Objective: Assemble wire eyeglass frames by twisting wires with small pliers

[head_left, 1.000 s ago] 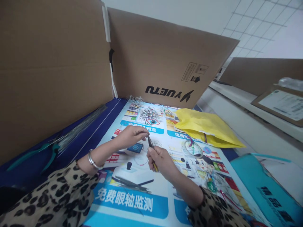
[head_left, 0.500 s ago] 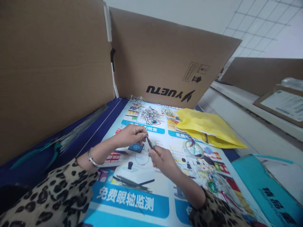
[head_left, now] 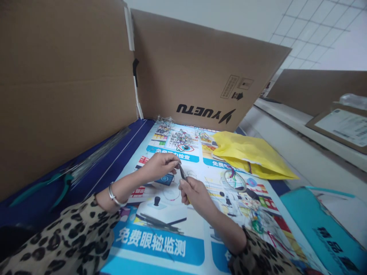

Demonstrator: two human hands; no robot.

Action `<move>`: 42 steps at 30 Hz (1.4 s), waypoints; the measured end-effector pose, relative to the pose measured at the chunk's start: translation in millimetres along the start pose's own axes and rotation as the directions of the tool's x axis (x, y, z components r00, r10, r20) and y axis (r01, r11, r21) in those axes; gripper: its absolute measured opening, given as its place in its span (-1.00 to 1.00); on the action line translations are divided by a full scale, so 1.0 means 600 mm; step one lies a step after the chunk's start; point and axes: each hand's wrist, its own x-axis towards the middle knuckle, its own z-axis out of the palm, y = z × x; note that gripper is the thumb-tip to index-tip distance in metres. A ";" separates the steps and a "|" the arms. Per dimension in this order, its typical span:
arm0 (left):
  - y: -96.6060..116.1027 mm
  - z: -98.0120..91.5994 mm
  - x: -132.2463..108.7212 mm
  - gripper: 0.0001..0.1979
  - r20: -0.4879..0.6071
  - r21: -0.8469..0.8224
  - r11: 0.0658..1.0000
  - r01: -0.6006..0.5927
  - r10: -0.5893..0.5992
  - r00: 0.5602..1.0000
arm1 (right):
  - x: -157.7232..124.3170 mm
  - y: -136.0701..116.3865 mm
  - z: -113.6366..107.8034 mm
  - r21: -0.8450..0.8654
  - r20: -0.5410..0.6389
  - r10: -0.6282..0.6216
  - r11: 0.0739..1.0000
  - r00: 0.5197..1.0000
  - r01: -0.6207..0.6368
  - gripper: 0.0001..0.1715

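Observation:
My right hand [head_left: 196,194] is closed round a small pair of pliers [head_left: 182,172] whose dark jaws point up and left. My left hand [head_left: 159,166], with a silver bangle on the wrist, pinches something tiny at the jaw tips; I cannot make out what it is. A thin wire loop [head_left: 171,194] lies on the printed poster [head_left: 160,244] just below both hands. Both sleeves are leopard print.
Tall cardboard walls [head_left: 197,72] close off the back and left. Teal-handled pliers [head_left: 43,187] and a bundle of thin metal rods [head_left: 97,154] lie at left. A yellow bag [head_left: 249,152], a clear tape ring [head_left: 235,180], a wire pile [head_left: 183,138] and a teal bag [head_left: 318,225] lie around.
Both hands stay joined at the plier tips, shifting only slightly. The view wobbles a little.

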 end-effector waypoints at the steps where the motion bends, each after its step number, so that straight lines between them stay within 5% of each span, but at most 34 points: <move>1: 0.000 0.001 0.000 -0.82 -0.005 -0.001 1.000 0.000 0.000 1.000 | 0.001 0.001 0.000 0.007 0.000 -0.002 1.000 1.000 0.002 -0.55; 25: -0.003 0.012 -0.005 -0.83 -0.082 0.215 0.976 -0.043 0.062 0.995 | -0.004 -0.011 0.003 0.173 0.022 0.034 0.984 0.999 -0.037 -0.56; 42: -0.017 0.031 -0.015 -0.86 -0.202 0.412 0.895 -0.173 0.275 0.940 | -0.009 -0.019 0.015 0.226 0.002 0.041 0.973 0.999 -0.041 -0.58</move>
